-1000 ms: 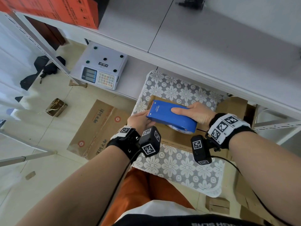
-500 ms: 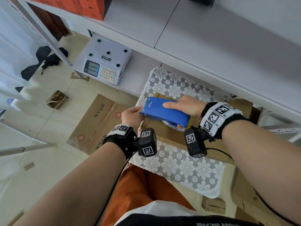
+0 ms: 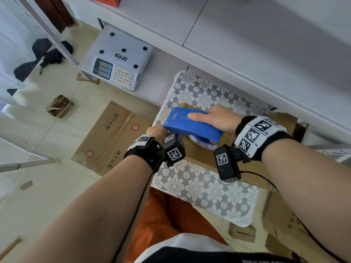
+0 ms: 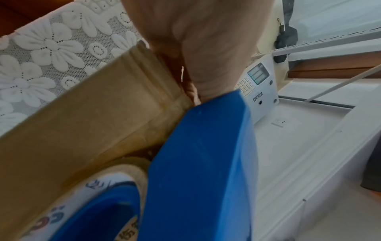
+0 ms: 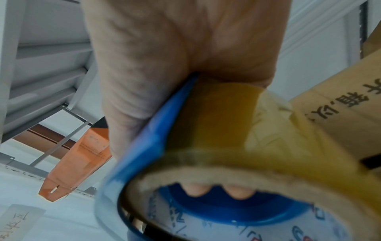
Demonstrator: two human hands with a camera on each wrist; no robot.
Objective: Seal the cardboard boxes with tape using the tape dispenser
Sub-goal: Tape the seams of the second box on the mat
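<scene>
1. My right hand (image 3: 218, 118) grips the blue tape dispenser (image 3: 191, 125) atop the cardboard box (image 3: 201, 154); its long axis runs left-right, nose leftward.
2. My left hand (image 3: 156, 131) holds the box's left end, fingers hidden.

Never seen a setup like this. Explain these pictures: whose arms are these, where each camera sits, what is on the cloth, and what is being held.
No robot: a person wears cameras on the head and both wrists. The head view looks down at both arms; each wrist view looks along its hand. A cardboard box lies on a flowered lace cloth. The right hand grips a blue tape dispenser loaded with a tape roll, resting on the box. The left hand is at the box's left end by the dispenser's tip; its fingers are hidden.
</scene>
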